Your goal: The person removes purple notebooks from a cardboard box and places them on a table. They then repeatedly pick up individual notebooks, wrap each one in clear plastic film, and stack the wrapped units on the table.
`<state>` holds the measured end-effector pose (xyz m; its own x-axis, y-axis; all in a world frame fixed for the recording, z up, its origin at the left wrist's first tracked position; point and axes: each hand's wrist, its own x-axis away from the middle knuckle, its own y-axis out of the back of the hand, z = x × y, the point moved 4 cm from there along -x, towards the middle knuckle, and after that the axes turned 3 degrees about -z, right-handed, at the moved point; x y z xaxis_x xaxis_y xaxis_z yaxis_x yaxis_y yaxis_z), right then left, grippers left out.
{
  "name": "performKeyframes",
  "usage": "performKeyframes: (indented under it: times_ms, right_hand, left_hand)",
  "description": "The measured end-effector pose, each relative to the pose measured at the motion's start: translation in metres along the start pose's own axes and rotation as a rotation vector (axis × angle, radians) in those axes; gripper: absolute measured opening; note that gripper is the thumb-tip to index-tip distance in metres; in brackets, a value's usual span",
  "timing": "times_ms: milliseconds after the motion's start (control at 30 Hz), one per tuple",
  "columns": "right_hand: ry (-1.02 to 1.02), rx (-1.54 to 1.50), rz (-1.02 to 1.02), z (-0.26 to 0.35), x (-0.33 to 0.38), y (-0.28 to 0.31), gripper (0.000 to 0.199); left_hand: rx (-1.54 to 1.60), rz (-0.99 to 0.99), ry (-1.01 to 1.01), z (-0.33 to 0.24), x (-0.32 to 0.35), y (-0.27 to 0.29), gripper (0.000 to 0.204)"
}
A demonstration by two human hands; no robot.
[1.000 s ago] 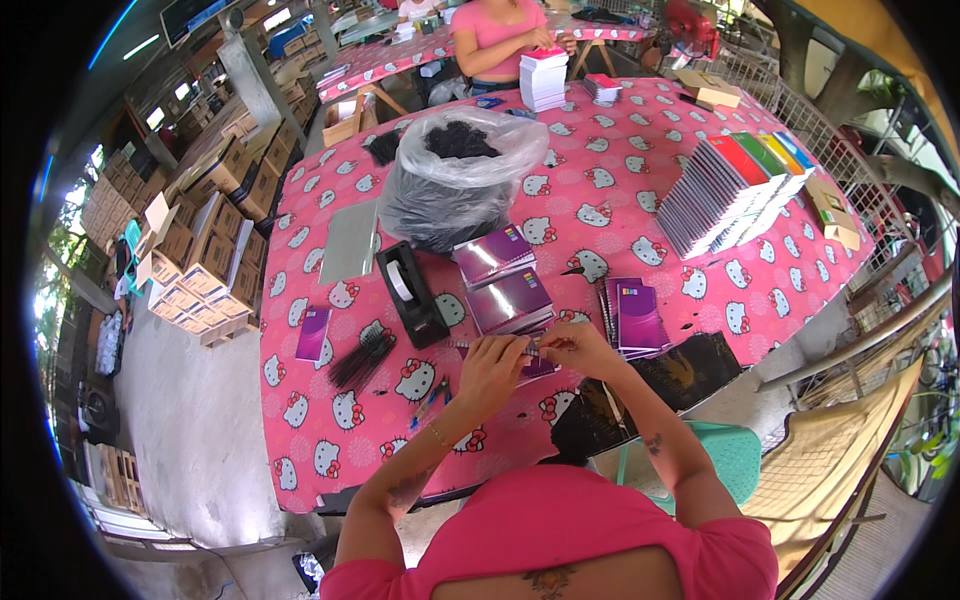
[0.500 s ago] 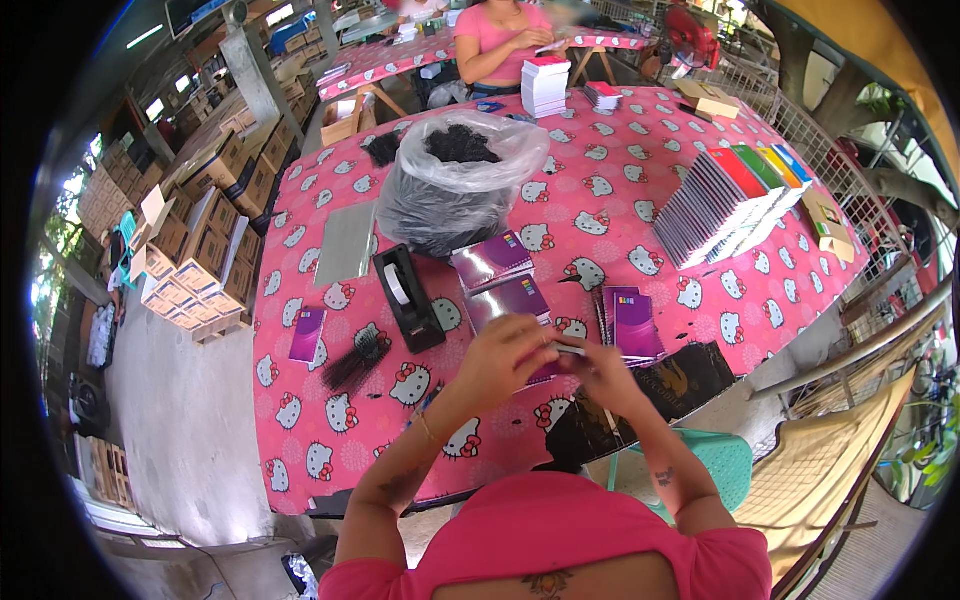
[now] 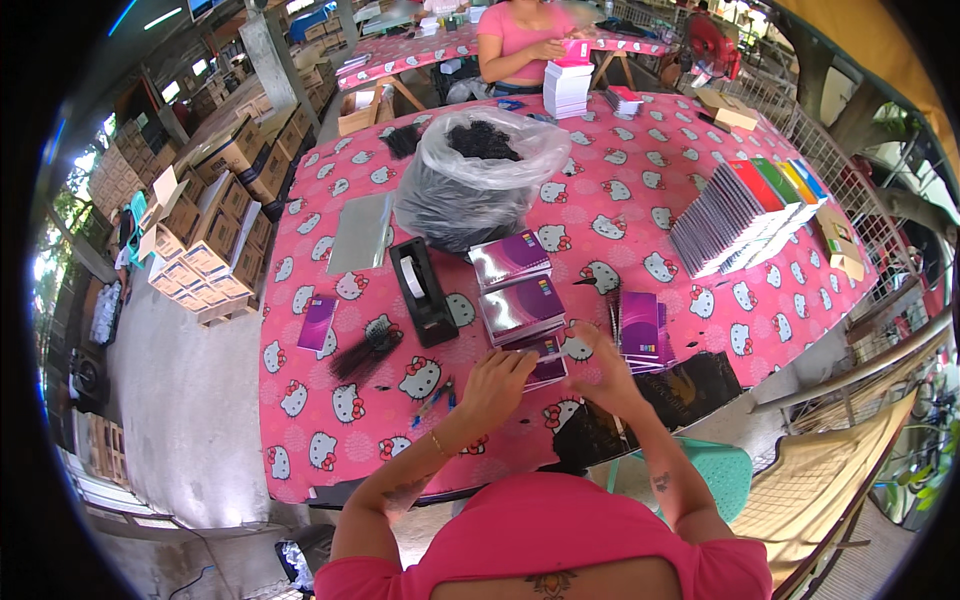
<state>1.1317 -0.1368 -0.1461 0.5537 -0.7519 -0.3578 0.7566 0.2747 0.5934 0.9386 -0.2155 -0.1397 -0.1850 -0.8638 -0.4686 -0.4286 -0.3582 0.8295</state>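
Observation:
A small purple notebook [image 3: 547, 371] lies on the pink tablecloth, in front of two stacked piles of purple notebooks [image 3: 522, 306]. My left hand [image 3: 499, 384] has its bent fingers pressed on that notebook's left side; its thumb is partly hidden. Just off the right edge, my right hand [image 3: 604, 374] is open, fingers apart, with nothing visible in it. To the right of it sits another group of purple notebooks [image 3: 640, 325]. A black tape dispenser [image 3: 424, 295] stands left of the piles. Beside it are a bundle of black coils [image 3: 368, 352] and pens [image 3: 432, 402].
A clear plastic bag [image 3: 480, 185] full of black coils stands behind the piles. One purple notebook [image 3: 317, 322] lies at the left. Tall stacks of spiral notebooks [image 3: 745, 215] fill the right side. Across the table a person [image 3: 520, 45] handles a pink-covered stack [image 3: 568, 85].
My hands were together over a small item, blurred; now they are apart, the left on the notebook and the right opened beside it. The view has shifted slightly.

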Motion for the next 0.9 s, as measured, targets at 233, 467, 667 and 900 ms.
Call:
performKeyframes:
  times_ms: [233,467,667,900]
  right_hand:
    - [-0.079,-0.413,-0.144,-0.043,-0.003,-0.067,0.044]
    - [-0.193,-0.61,0.082,-0.034,-0.012,-0.077,0.033]
    - [-0.244,-0.644,0.14,-0.041,-0.014,-0.082,0.022]
    - [-0.222,-0.699,0.086,-0.039,-0.015,-0.082,0.026]
  left_hand:
    - [-0.068,-0.296,0.046,0.014,-0.008,0.039,0.019]
    - [-0.603,-0.168,0.503,0.169,0.125,0.043,0.023]
    - [-0.545,-0.396,0.421,0.144,0.108,0.062,0.027]
    - [0.329,-0.286,0.555,0.056,0.07,0.029,0.024]
